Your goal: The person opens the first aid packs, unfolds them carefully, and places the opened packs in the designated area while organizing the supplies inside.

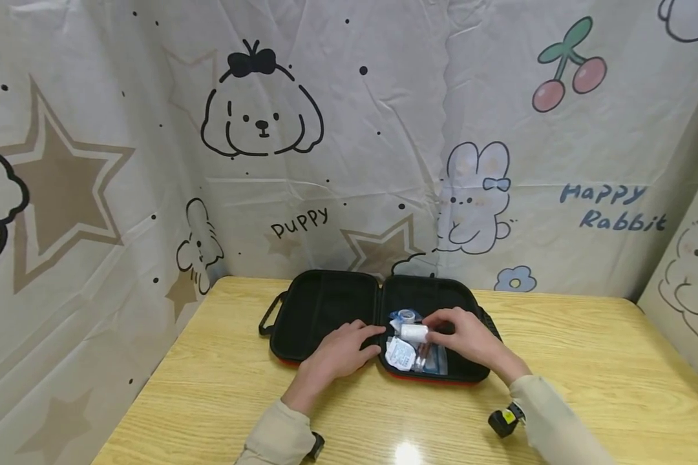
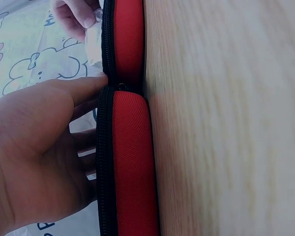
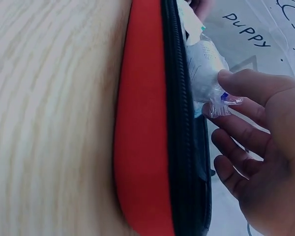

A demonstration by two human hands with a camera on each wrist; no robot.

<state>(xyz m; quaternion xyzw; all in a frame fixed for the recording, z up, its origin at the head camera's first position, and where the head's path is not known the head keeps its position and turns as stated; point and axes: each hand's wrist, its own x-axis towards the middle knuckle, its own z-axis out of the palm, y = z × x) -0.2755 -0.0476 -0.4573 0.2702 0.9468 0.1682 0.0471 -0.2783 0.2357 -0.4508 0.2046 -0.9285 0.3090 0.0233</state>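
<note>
A black-lined, red-shelled zip case (image 1: 326,303) lies unfolded on the table. In its right half, my right hand (image 1: 468,336) pinches one end of a plastic-wrapped white bandage roll (image 1: 414,333). The right wrist view shows the thumb against the clear wrapper of that bandage roll (image 3: 204,61). My left hand (image 1: 340,352) rests by the hinge, fingers extended; the left wrist view has this left hand (image 2: 39,152) at the zipped rims. Around the roll lie a tape roll (image 1: 406,316), a white packet (image 1: 400,354) and a clear bluish packet (image 1: 439,361).
The case's carry handle (image 1: 269,318) sticks out on the left. Wooden table (image 1: 209,387) extends on both sides and in front. A printed cloth (image 1: 378,129) hangs behind it. A black wrist device (image 1: 503,421) is at the right sleeve.
</note>
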